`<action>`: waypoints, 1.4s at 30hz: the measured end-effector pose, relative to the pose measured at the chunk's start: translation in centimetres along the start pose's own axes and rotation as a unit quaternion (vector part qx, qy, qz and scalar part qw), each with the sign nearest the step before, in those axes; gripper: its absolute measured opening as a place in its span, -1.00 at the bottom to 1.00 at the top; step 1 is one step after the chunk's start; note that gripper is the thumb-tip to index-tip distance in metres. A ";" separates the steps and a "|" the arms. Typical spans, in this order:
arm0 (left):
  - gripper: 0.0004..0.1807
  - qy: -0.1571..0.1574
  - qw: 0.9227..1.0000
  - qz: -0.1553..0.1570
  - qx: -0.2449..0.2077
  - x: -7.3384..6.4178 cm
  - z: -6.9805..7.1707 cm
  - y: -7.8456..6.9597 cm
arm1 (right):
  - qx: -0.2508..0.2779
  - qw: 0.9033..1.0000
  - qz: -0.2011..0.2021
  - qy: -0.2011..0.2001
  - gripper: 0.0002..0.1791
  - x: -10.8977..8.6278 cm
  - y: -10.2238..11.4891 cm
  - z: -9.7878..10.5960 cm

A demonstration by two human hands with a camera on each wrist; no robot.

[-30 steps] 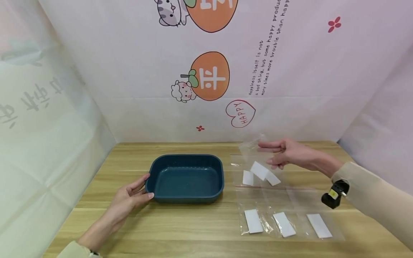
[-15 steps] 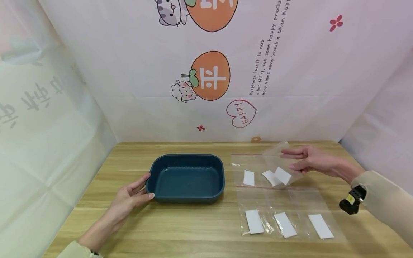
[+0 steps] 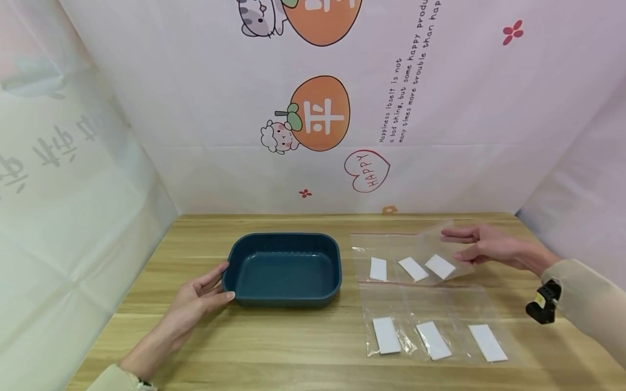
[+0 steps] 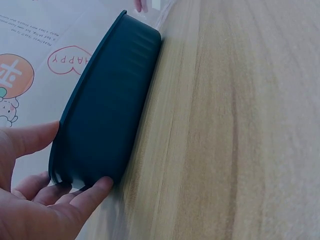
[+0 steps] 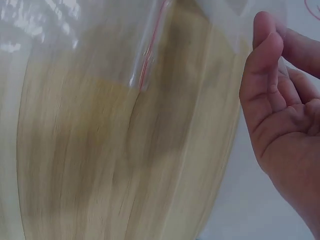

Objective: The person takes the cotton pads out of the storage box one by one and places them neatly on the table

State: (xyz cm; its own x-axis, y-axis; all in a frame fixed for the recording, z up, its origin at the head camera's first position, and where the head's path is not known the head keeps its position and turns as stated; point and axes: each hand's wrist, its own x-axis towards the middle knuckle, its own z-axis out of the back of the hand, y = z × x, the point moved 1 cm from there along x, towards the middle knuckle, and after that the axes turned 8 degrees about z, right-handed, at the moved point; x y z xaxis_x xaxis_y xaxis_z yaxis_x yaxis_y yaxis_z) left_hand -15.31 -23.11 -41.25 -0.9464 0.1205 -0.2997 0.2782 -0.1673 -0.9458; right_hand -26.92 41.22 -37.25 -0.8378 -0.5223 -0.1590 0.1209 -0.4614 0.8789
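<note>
A dark teal rectangular tub (image 3: 283, 302) stands on the wooden table. My left hand (image 3: 188, 307) holds its left end, thumb at the rim and fingers spread along the outer wall in the left wrist view. Over the back right of the table, my right hand (image 3: 496, 244) pinches the upper edge of a clear zip bag (image 3: 432, 241) between thumb and fingers. A white rectangular piece (image 3: 440, 266) shows inside that bag. Its lower part overlaps a neighbouring bag with another white piece (image 3: 413, 269).
Another bag with a white piece (image 3: 378, 269) lies left in the back row. In front, a row of clear bags (image 3: 430, 304) holds white pieces (image 3: 386, 335). A printed cloth (image 3: 220, 179) rises behind the table's back edge.
My right hand has moved right and slightly toward me with the pinched bag, lowering it to the right end of the back row. The left hand and tub keep their place.
</note>
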 end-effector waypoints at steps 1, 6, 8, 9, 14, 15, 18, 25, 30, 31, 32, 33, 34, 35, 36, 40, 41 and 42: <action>-0.08 0.001 1.000 -0.001 0.001 0.0 0.0 0.0 | -0.006 1.000 -0.005 -0.001 -0.13 -0.1 -0.2 0.1; -0.07 0.001 1.000 0.000 0.002 0.1 0.1 0.0 | -0.056 0.998 -0.019 -0.005 -0.12 -0.2 -0.8 0.6; -0.07 0.000 1.000 0.000 0.000 0.1 0.1 0.0 | -0.075 0.997 -0.021 -0.007 -0.10 -0.3 -0.9 0.6; -0.08 0.000 1.000 0.000 -0.001 0.1 0.1 0.0 | -0.081 0.996 -0.022 -0.009 -0.09 -0.3 -1.0 0.6; -0.08 0.000 1.000 0.000 -0.001 0.1 0.0 0.1 | -0.103 0.994 -0.021 -0.012 -0.07 -0.2 -1.5 0.6; -0.07 0.000 1.000 0.000 -0.001 0.1 0.0 0.1 | -0.108 0.994 -0.021 -0.014 -0.07 -0.2 -1.6 0.5; -0.07 0.000 1.000 0.000 0.000 0.0 0.0 0.0 | -0.120 0.993 -0.013 -0.010 -0.06 -0.1 -1.8 0.4; -0.07 -0.001 1.000 0.000 0.000 0.0 -0.1 -0.1 | -0.123 0.992 -0.003 -0.004 -0.03 -0.1 -2.3 0.2; -0.06 0.000 1.000 -0.001 -0.002 0.0 -0.1 -0.1 | -0.158 0.987 0.002 -0.018 -0.05 0.0 -2.8 0.2; -0.06 0.000 1.000 -0.001 -0.002 0.0 -0.1 -0.1 | -0.163 0.986 0.002 -0.020 -0.05 0.1 -2.9 0.2; -0.07 0.000 1.000 -0.002 -0.002 0.1 -0.2 -0.1 | -0.168 0.986 0.002 -0.021 -0.04 0.1 -3.0 0.2; -0.07 0.000 1.000 -0.002 -0.002 0.1 -0.2 -0.1 | -0.169 0.985 0.000 -0.022 -0.04 0.1 -3.1 0.2; -0.07 0.001 1.000 -0.003 -0.003 0.1 -0.2 -0.2 | -0.171 0.985 0.001 -0.022 -0.03 0.1 -3.2 0.2; -0.07 0.001 1.000 -0.003 -0.003 0.2 -0.2 -0.2 | -0.172 0.985 0.003 -0.022 -0.03 0.1 -3.3 0.2; -0.07 0.001 1.000 -0.004 -0.003 0.2 -0.2 -0.1 | -0.174 0.984 0.004 -0.021 -0.02 0.1 -3.4 0.2; -0.08 0.003 1.000 -0.004 -0.004 0.3 -0.3 0.0 | -0.186 0.982 0.010 -0.022 0.01 0.0 -3.6 0.0; -0.08 0.003 1.000 -0.004 -0.004 0.3 -0.3 0.0 | -0.189 0.982 0.010 -0.022 0.01 0.0 -3.6 0.0; -0.09 0.003 1.000 -0.004 -0.003 0.4 -0.3 0.0 | -0.192 0.981 0.010 -0.024 0.01 0.0 -3.6 -0.1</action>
State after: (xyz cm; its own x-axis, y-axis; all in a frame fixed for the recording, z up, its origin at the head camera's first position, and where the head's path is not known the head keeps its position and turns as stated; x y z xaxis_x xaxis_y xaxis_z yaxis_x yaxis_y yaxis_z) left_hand -15.61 -22.78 -41.40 -0.9475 0.1281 -0.2931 0.2718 -0.1603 -0.9489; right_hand -27.30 42.86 -40.45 -0.8562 -0.5037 -0.1147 0.3213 -0.6930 0.6453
